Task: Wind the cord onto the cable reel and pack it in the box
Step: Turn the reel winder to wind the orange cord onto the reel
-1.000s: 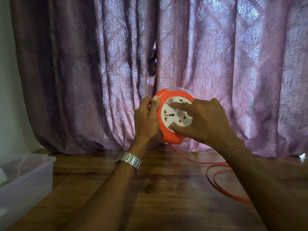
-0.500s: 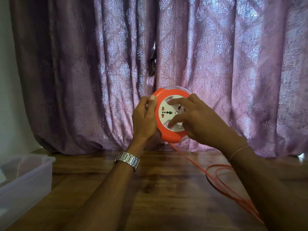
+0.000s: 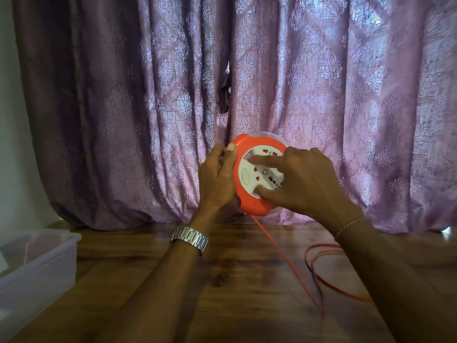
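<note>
Held upright above the worktop (image 3: 222,280), the cable reel (image 3: 257,178) sits clasped at its left rim by the left hand (image 3: 217,179), right hand (image 3: 304,180) fingers spread on its face, while loose cord (image 3: 291,271) trails down-right, the box (image 3: 37,266) far left.

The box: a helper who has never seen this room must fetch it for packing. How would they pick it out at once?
Start at the wooden table in front of the purple curtain. Go to its left edge. The box is the open, see-through plastic tub there, pale and rectangular, far from the orange cable reel and cord.
</note>
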Tool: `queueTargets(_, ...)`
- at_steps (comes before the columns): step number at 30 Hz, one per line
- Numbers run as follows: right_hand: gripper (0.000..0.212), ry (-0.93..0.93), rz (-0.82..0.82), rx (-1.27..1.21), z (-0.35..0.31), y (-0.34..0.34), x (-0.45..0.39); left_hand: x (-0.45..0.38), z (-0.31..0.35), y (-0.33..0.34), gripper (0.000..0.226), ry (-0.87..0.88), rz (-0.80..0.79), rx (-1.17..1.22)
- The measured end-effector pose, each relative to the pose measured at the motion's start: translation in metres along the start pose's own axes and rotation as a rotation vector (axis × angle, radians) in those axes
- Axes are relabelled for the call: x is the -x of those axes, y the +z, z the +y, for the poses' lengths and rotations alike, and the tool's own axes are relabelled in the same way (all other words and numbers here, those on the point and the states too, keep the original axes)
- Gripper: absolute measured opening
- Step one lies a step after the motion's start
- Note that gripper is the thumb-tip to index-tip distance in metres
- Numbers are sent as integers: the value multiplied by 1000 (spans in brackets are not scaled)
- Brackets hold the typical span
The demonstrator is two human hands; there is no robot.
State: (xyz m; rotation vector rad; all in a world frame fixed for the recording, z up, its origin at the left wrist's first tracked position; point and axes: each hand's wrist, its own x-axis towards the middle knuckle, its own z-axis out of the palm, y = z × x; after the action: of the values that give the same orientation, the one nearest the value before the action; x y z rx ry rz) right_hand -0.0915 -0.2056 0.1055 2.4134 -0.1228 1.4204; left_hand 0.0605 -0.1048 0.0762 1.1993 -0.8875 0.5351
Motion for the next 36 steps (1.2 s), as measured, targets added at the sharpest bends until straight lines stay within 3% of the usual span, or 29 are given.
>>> queueTargets(7, 62, -11, 114, 50, 2, 2, -4, -1, 2, -2, 36, -12, 5, 11)
queueTargets(9, 47, -86, 146, -39, 5, 0, -4, -2, 3, -3, 35, -4, 4, 5)
queueTargets(11, 21, -195, 70, -137, 10, -2, -5, -2, 4, -3, 34, -1, 8, 3)
queueTargets(12, 19, -235, 8, -171, 12, -3, -5, -2, 5, -4, 33, -1, 8, 2)
queueTargets(14, 44, -281, -108, -189, 12, -1, -4, -1, 4, -4, 34, -2, 2, 3)
queueTargets(16, 55, -297, -150, -156, 8, 0, -4, -1, 3, -3, 35, -1, -1, -11)
queueTargets(21, 47, -248, -143, -16, 6, 0, -4, -2, 1, -2, 35, -8, 0, -26)
queueTargets(25, 55, -136, -129, 6, 5, 0, -1, -2, -1, -2, 37, 3, 7, -35)
queueTargets(31, 62, 7, 25, 37, 3, 2, 0, -1, -2, -1, 45, -5, -9, 3)
queueTargets(34, 61, -74, 54, 14, 4, 3, -3, -1, 2, -3, 33, 7, -1, 12)
queueTargets(36, 47, -159, 46, -84, 7, 0, -3, -1, 4, -4, 31, 12, 3, 15)
